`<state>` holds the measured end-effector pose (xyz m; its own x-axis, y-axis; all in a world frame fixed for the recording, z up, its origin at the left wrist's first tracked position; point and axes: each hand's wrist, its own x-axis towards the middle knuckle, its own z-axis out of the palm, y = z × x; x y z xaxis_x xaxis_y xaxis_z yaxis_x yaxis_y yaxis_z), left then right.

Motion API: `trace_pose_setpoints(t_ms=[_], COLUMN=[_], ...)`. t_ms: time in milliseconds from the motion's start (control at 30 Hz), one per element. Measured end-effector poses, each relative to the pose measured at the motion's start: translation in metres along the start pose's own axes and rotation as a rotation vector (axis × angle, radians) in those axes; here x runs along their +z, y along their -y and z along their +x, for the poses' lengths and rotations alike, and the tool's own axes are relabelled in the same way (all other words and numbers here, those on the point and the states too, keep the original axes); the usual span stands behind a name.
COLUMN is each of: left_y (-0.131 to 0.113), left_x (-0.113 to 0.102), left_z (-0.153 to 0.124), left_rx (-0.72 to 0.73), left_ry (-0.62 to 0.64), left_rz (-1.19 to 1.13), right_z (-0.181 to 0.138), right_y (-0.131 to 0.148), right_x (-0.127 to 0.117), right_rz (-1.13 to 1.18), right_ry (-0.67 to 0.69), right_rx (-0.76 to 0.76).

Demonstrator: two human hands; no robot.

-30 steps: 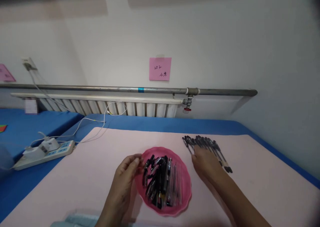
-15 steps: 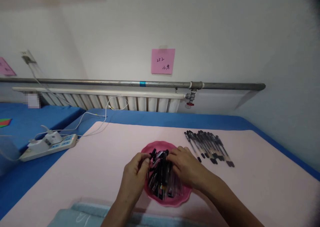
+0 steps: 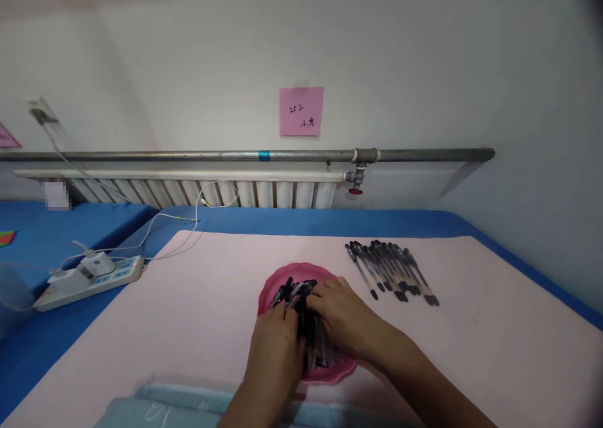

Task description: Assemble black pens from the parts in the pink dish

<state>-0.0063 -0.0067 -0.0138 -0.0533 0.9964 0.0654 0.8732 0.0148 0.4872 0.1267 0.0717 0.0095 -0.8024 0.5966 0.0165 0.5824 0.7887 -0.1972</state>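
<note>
Likely light, stiff, slippery pens (image 3: 309, 334); pinch by middle. Bent fingers (image 3: 322, 301) of left hand (image 3: 277, 343), right hand (image 3: 348, 318) in pink bowl (image 3: 266, 291); can't tell if gripping.

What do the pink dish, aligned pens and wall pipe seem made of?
Pink dish: probably plastic, satin, evenly coloured, wavy rim. Aligned pens: likely plastic, greyish barrels looking translucent between black ends. Wall pipe: apparently metal, dull grey with streaky highlights.

Two hands (image 3: 277, 343), one pink scalloped bowl (image 3: 336, 373), uncountable pens (image 3: 281, 292) inside, over ten stick pens (image 3: 387, 264) at its two o'clock, two pink notes (image 3: 301, 112) at ten and twelve, two adapters (image 3: 73, 279), one power strip (image 3: 124, 273) towards nine
</note>
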Motion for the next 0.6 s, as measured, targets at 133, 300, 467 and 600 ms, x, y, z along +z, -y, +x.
trace_pose_setpoints(t_ms=[133,300,467,600], left_y=[-0.003,-0.005,0.001,0.004], left_x=[-0.003,-0.001,-0.004,-0.018], left_z=[0.0,-0.001,-0.002,0.002], left_rx=[-0.069,-0.156,-0.194,-0.338], left_ry=[0.011,0.011,-0.107,-0.131], left_rz=[-0.033,-0.066,-0.314,-0.992], right_z=[-0.001,0.0,-0.002,-0.003], right_y=[-0.001,-0.004,-0.009,-0.004], right_x=[0.003,0.001,-0.012,-0.024], right_rz=[-0.005,0.011,0.146,0.397], right_ry=[-0.049,-0.05,-0.183,-0.404], right_rx=[-0.021,-0.031,-0.094,-0.154])
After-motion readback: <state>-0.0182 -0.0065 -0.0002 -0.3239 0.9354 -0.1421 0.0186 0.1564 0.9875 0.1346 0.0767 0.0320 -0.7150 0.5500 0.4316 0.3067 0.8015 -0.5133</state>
